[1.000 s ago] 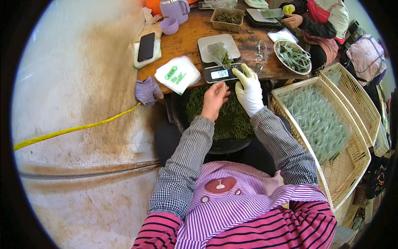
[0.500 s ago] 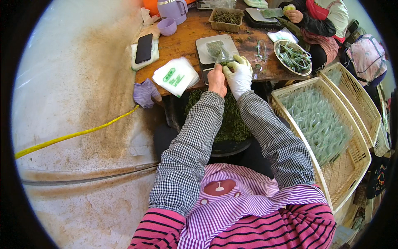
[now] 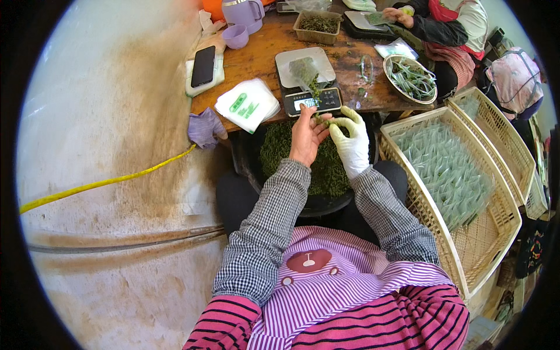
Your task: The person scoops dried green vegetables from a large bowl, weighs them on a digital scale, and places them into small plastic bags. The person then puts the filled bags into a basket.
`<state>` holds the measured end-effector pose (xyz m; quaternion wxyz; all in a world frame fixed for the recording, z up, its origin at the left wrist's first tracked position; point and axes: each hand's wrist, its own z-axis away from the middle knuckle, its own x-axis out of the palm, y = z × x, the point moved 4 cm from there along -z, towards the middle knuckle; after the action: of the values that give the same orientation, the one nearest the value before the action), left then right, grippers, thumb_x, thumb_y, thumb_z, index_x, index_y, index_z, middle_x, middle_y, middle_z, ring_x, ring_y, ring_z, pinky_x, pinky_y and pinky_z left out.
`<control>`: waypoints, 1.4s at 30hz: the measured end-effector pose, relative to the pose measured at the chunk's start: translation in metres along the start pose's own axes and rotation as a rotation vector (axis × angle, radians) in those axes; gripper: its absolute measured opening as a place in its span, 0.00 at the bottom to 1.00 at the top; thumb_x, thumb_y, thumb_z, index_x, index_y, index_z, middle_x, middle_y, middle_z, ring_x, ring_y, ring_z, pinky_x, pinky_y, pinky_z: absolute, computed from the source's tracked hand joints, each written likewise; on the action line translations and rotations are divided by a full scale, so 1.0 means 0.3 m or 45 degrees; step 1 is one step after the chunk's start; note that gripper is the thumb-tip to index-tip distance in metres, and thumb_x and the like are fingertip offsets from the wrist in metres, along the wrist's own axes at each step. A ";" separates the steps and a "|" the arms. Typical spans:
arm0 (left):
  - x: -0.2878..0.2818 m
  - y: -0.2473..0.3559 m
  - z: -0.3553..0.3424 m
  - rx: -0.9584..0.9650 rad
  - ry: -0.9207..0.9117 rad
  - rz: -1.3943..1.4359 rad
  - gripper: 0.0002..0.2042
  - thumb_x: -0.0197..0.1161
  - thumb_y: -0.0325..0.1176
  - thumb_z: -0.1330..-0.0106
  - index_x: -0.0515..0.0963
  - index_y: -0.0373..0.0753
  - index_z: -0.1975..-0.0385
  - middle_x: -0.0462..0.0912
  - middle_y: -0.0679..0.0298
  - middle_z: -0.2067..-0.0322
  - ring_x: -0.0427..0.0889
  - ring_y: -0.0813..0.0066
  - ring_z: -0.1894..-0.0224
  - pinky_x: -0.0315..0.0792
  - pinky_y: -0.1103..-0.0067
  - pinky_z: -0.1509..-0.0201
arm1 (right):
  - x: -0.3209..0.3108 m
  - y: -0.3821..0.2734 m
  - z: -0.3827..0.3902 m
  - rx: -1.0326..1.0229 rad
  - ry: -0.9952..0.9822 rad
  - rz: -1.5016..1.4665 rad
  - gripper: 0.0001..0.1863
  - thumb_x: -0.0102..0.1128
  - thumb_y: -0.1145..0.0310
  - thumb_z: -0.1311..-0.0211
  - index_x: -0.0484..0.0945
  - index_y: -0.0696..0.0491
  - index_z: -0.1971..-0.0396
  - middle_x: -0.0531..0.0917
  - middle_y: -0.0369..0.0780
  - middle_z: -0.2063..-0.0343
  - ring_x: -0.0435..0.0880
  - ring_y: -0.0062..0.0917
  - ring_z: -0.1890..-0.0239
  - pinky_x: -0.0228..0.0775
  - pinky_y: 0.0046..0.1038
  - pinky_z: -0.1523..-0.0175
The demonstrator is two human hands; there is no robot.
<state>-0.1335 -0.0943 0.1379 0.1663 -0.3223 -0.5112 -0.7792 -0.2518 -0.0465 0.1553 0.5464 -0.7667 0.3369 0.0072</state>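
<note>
So your bare left hand [image 3: 307, 137] is half cupped, thumb apart from the fingers, and your gloved right hand [image 3: 348, 139] has its thumb and finger curled in close. There's a small bit of greens [image 3: 324, 119] right between the two. Looks like the glove might be pinching it, but honestly I can't tell if those fingertips are closed on it.

What's changed: half a second ago both your hands were at the mouth of the clear bag [image 3: 301, 68], covering the screen. Now they're back at the near edge of the scale [image 3: 328, 101], so I'd say the pan is carrying the bag by itself and the reading isn't getting thrown off by your fingers.

The bag lies on the pan, just past your fingertips and not touching them, mouth toward you with greens poking out. All that is by the table's [image 3: 262, 63] near edge, with the tub of greens [image 3: 278, 150] below your hands. White bags [image 3: 248, 105] are stacked at the near left corner, and a basket [image 3: 396, 92] sits at the near right corner.
</note>
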 end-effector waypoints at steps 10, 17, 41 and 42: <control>-0.100 -0.071 0.151 0.266 -0.021 -1.106 0.07 0.56 0.29 0.33 0.78 0.32 0.64 0.80 0.66 0.74 0.79 0.82 0.74 0.75 0.83 0.68 | -0.054 -0.034 0.074 -0.366 -0.235 0.495 0.10 0.65 0.66 0.54 0.82 0.51 0.69 0.77 0.44 0.50 0.71 0.43 0.45 0.61 0.41 0.41; -0.155 -0.023 0.166 0.394 0.177 -1.190 0.07 0.56 0.29 0.34 0.76 0.31 0.68 0.78 0.66 0.77 0.78 0.81 0.76 0.74 0.82 0.72 | 0.035 0.025 -0.029 -0.216 0.001 0.352 0.22 0.67 0.59 0.50 0.77 0.53 0.55 0.73 0.46 0.47 0.67 0.41 0.41 0.56 0.41 0.38; -0.291 -0.077 0.200 0.239 0.208 -1.091 0.08 0.55 0.32 0.32 0.76 0.34 0.67 0.78 0.68 0.76 0.79 0.82 0.74 0.72 0.84 0.71 | 0.119 0.001 -0.173 -0.654 0.241 0.400 0.10 0.65 0.73 0.56 0.73 0.50 0.74 0.76 0.38 0.57 0.71 0.35 0.48 0.59 0.38 0.43; -0.290 -0.081 0.198 0.234 0.202 -1.082 0.08 0.55 0.32 0.32 0.76 0.34 0.67 0.78 0.68 0.75 0.79 0.82 0.74 0.72 0.84 0.71 | 0.116 -0.011 -0.193 -0.674 0.299 0.382 0.10 0.66 0.73 0.56 0.73 0.50 0.74 0.76 0.38 0.56 0.71 0.35 0.48 0.59 0.38 0.43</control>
<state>-0.0640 -0.0365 0.0788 -0.1021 -0.0065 -0.6510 -0.7521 -0.2438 -0.1123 0.1682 0.2782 -0.8195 0.4934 0.0866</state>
